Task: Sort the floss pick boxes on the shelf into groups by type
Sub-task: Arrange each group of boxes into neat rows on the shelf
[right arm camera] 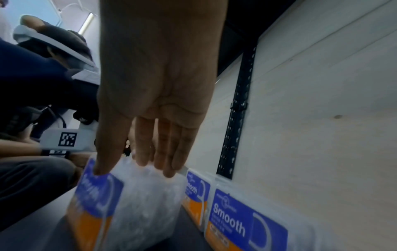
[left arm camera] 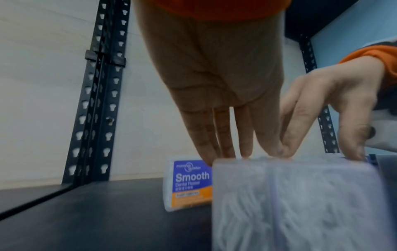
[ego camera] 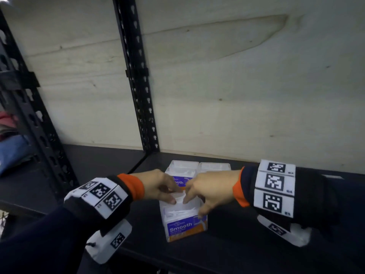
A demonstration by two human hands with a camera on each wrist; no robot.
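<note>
A clear floss pick box (ego camera: 185, 228) with a blue and orange "Smooth" label stands on the black shelf (ego camera: 110, 167) between both hands. The left wrist view shows a seam down its side (left arm camera: 300, 203), as if two boxes were pressed together. My right hand (ego camera: 209, 190) pinches it from above, thumb on the labelled front (right arm camera: 103, 169) and fingers over the top. My left hand (ego camera: 158, 186) rests its straight fingertips (left arm camera: 225, 149) on the rear part of the top. Two more "Smooth" boxes (ego camera: 180, 181) (ego camera: 215, 167) stand side by side behind it.
A black slotted upright (ego camera: 138, 86) rises at the shelf's back left, against a pale plywood back wall (ego camera: 237, 95). Another upright (ego camera: 29, 115) stands further left, with folded cloth (ego camera: 11, 147) beyond it. The dark shelf board stretches left and right of the boxes.
</note>
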